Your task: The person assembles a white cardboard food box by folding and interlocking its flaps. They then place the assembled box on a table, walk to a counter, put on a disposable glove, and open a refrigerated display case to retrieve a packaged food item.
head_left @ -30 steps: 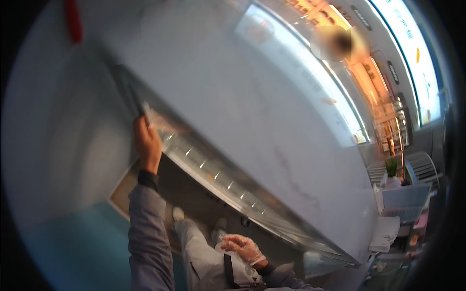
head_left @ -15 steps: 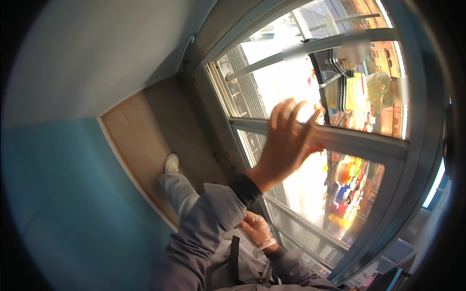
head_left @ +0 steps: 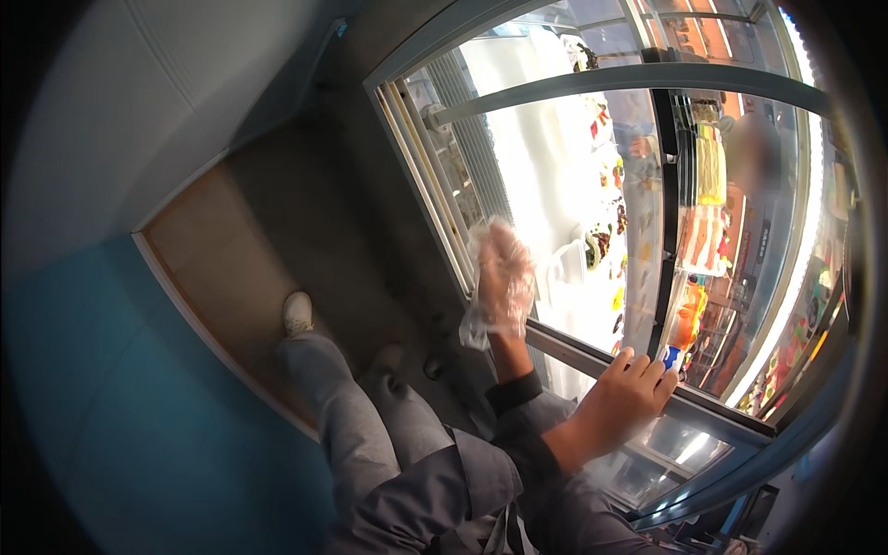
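My bare left hand [head_left: 624, 402] reaches across my right arm, its fingers curled over the metal frame of a sliding door [head_left: 708, 407] on a lit glass display case. My right hand [head_left: 504, 282] wears a loose clear plastic glove and is raised at the case opening with its fingers stretched out and nothing visible in them. Beyond it lie a bright white shelf [head_left: 532, 162] and a row of fruit-topped desserts [head_left: 618, 217]. A clear container [head_left: 566, 268] is close to the gloved fingers.
Layered cake slices [head_left: 710, 166] and pink-striped packs [head_left: 705, 240] stand farther along the case. A metal bar [head_left: 638, 79] crosses the opening. My shoe [head_left: 298, 314] rests on the floor beside a blue wall [head_left: 92, 370]. A blurred person [head_left: 754, 153] shows beyond the glass.
The sliding door has moved toward the lower right with my left hand on its frame, widening the opening. My gloved right hand has risen from near my body to the opening.
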### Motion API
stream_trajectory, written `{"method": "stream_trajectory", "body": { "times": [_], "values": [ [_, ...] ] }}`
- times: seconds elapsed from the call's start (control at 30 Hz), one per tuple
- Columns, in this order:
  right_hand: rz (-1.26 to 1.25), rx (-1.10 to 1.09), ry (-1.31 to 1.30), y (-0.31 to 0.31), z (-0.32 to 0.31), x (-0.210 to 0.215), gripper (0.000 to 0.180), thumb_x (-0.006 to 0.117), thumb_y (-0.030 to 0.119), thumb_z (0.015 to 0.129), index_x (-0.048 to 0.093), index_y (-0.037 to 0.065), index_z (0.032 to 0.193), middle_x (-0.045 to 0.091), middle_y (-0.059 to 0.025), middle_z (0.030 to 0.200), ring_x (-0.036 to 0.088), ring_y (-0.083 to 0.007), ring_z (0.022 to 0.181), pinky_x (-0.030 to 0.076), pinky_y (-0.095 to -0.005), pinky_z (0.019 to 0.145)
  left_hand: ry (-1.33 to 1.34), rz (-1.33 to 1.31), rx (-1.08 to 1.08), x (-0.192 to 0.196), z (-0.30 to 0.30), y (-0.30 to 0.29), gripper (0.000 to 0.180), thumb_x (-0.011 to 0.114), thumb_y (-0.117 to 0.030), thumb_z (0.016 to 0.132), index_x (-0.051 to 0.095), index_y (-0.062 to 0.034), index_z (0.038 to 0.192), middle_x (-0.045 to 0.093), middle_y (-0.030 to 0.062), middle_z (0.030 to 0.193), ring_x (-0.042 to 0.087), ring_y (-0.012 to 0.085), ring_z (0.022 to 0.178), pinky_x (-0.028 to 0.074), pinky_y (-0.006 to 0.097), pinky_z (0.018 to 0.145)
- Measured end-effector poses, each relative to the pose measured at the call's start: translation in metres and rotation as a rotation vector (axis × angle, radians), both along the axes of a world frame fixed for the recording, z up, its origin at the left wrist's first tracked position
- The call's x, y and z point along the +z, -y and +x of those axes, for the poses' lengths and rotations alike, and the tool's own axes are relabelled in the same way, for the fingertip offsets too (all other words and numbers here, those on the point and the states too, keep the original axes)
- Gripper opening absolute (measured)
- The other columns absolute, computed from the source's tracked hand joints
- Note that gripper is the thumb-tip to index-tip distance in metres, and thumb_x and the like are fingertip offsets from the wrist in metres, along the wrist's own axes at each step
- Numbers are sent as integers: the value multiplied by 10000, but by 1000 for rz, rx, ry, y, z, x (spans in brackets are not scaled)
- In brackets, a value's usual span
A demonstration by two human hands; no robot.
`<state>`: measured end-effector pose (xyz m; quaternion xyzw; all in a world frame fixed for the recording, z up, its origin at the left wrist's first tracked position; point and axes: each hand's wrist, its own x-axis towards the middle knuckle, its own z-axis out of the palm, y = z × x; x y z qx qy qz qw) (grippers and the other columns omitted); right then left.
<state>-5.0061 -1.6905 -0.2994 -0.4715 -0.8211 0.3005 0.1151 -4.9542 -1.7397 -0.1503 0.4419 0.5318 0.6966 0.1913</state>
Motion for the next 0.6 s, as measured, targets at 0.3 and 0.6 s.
{"method": "stream_trajectory", "body": {
  "times": [0.3,0.6],
  "values": [
    [970,-162,786,-247,-4,-60,240,575,165,819,590,16,1006,634,-150,985,624,-280,941,499,-379,815,490,-437,444,-152,-29,146,416,699,-119,842,379,-98,577,361,51,534,394,233,467,277,378,455],
    [1091,58,806,-234,-1,-95,94,557,150,852,618,82,873,637,-116,818,636,-288,844,505,-408,744,369,-877,545,-279,84,242,395,642,-168,901,402,-49,610,384,129,531,366,305,469,302,428,482]
  ]
}}
